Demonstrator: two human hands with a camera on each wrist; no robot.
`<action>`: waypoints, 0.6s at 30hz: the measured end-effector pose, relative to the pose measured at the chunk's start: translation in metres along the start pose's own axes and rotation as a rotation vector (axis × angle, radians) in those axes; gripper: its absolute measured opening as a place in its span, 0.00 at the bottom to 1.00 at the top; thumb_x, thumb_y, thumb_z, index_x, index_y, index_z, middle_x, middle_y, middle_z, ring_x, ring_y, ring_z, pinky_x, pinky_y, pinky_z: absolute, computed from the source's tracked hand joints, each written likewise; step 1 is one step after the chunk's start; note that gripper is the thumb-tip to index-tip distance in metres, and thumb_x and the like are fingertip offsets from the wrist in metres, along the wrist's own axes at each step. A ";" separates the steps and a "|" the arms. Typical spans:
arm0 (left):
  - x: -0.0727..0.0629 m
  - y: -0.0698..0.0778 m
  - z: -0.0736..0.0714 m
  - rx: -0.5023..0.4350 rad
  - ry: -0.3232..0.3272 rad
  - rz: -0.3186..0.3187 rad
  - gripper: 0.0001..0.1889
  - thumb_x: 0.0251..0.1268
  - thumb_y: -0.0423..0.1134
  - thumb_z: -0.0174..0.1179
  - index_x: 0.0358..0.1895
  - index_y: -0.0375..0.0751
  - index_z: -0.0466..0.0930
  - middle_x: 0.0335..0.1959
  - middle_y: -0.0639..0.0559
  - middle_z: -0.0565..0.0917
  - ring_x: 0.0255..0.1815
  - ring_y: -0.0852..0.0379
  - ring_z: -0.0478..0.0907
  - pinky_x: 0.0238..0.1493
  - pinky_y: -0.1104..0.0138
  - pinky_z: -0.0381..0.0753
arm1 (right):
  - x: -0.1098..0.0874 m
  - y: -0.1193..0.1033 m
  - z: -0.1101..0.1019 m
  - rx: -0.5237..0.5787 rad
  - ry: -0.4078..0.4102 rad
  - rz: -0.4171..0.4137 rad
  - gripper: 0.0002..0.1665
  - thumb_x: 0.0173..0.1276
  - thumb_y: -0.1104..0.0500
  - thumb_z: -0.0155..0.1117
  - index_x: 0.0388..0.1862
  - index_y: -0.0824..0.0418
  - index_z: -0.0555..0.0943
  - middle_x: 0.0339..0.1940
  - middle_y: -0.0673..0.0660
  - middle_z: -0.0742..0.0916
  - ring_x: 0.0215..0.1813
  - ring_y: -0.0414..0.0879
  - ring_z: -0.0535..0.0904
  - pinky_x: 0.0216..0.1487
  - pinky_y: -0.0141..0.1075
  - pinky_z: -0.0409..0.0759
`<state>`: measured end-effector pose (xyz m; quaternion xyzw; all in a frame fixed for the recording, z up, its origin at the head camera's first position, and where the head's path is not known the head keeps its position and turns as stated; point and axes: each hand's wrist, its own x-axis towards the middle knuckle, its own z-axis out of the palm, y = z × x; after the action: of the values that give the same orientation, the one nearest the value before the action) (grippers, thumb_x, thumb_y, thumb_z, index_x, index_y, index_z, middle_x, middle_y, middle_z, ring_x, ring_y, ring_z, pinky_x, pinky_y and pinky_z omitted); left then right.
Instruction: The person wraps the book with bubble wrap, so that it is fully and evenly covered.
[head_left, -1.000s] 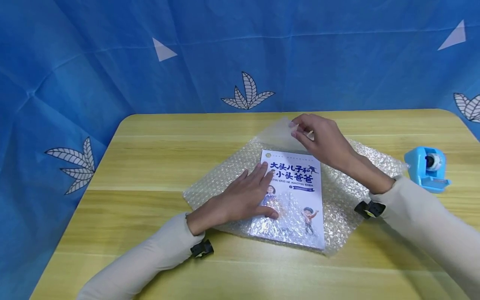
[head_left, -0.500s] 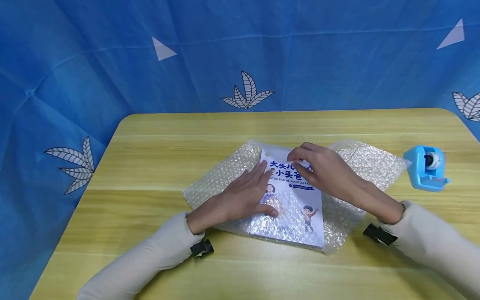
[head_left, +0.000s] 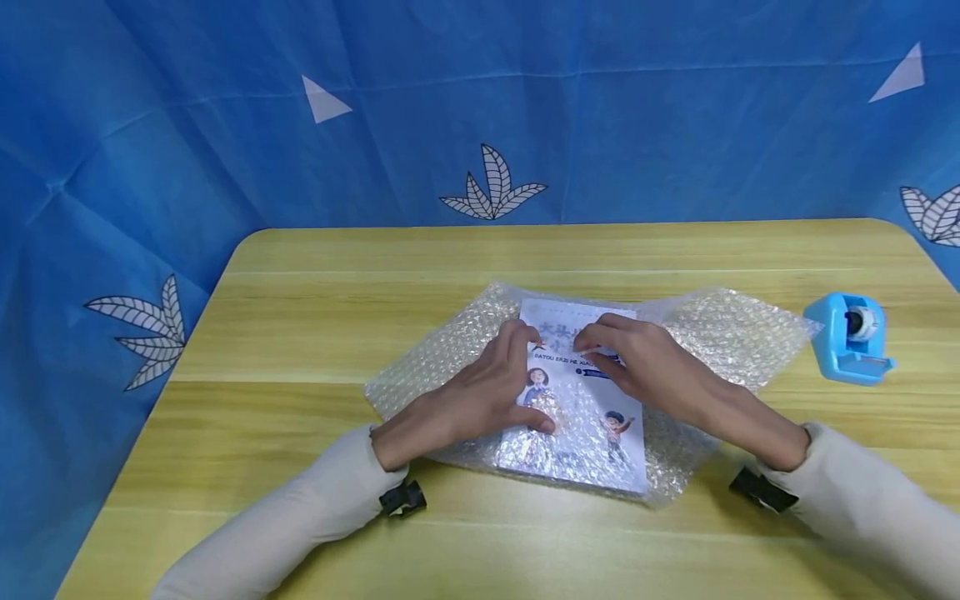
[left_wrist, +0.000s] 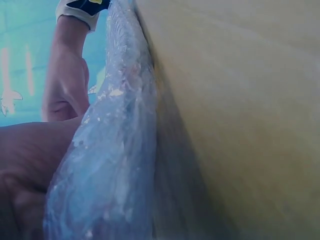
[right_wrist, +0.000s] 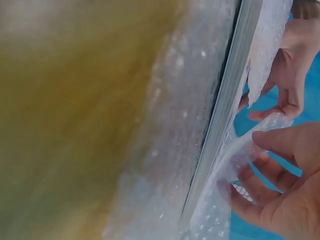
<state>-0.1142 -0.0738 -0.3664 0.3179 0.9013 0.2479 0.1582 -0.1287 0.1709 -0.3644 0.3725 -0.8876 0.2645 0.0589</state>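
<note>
A book point(head_left: 588, 433) with a white illustrated cover lies on bubble wrap point(head_left: 431, 362), with wrap also over its lower part. My left hand point(head_left: 480, 383) rests on the book's left side, fingers bent and thumb spread well apart from them. In the right wrist view, the left fingertips are at the edge of the upper wrap flap. My right hand point(head_left: 652, 358) pinches that flap between thumb and fingers, drawn over the book's title, which looks faded beneath it. The left wrist view shows the wrapped edge point(left_wrist: 115, 150) low over the table; the left fingertips are hidden there.
A blue tape dispenser point(head_left: 851, 337) stands at the right, close to the wrap's right corner. The wooden table point(head_left: 300, 333) extends around the wrap. A blue patterned cloth point(head_left: 390, 125) hangs behind and to the left.
My right hand has drawn the upper wrap flap down toward me over the top of the book. My left fingers, earlier flat on the cover, have bent up at the flap's edge.
</note>
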 end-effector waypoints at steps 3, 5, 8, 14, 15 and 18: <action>0.000 -0.001 0.000 -0.003 0.026 0.021 0.58 0.57 0.55 0.76 0.79 0.34 0.46 0.79 0.34 0.46 0.79 0.40 0.55 0.72 0.55 0.71 | -0.002 0.001 0.001 0.002 -0.009 0.001 0.12 0.64 0.75 0.72 0.43 0.63 0.88 0.42 0.55 0.90 0.44 0.49 0.89 0.44 0.42 0.88; 0.000 0.000 0.000 -0.011 0.033 0.028 0.60 0.56 0.55 0.77 0.82 0.37 0.44 0.82 0.35 0.41 0.83 0.38 0.44 0.74 0.52 0.68 | -0.004 0.001 0.001 -0.001 -0.020 -0.002 0.12 0.65 0.75 0.71 0.44 0.63 0.88 0.42 0.55 0.90 0.43 0.49 0.89 0.44 0.42 0.88; -0.001 0.000 -0.001 -0.017 0.008 0.019 0.58 0.58 0.55 0.75 0.84 0.41 0.45 0.84 0.38 0.36 0.85 0.38 0.36 0.76 0.48 0.64 | -0.006 0.001 0.001 -0.007 -0.037 -0.011 0.11 0.65 0.75 0.71 0.44 0.63 0.88 0.41 0.55 0.90 0.43 0.49 0.89 0.44 0.41 0.88; -0.001 0.003 -0.003 0.028 -0.093 -0.037 0.51 0.64 0.59 0.69 0.84 0.46 0.53 0.86 0.45 0.31 0.84 0.42 0.20 0.79 0.43 0.49 | -0.009 -0.003 0.003 -0.024 -0.058 -0.066 0.09 0.66 0.72 0.72 0.43 0.63 0.90 0.40 0.54 0.89 0.41 0.46 0.87 0.44 0.38 0.88; -0.001 0.003 -0.003 0.041 -0.103 -0.040 0.50 0.64 0.59 0.68 0.84 0.45 0.54 0.86 0.44 0.32 0.84 0.42 0.20 0.79 0.43 0.48 | -0.009 -0.004 0.004 -0.026 -0.059 -0.075 0.07 0.67 0.71 0.72 0.42 0.63 0.90 0.39 0.54 0.89 0.40 0.45 0.87 0.44 0.38 0.88; 0.000 0.004 -0.004 0.079 -0.125 -0.042 0.49 0.66 0.60 0.66 0.84 0.43 0.55 0.86 0.43 0.34 0.84 0.41 0.21 0.79 0.43 0.47 | -0.011 -0.007 0.006 -0.020 -0.055 -0.065 0.04 0.70 0.65 0.71 0.41 0.63 0.91 0.39 0.54 0.89 0.40 0.44 0.86 0.45 0.38 0.88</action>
<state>-0.1138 -0.0729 -0.3614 0.3196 0.9053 0.1887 0.2066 -0.1159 0.1707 -0.3698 0.4080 -0.8787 0.2434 0.0466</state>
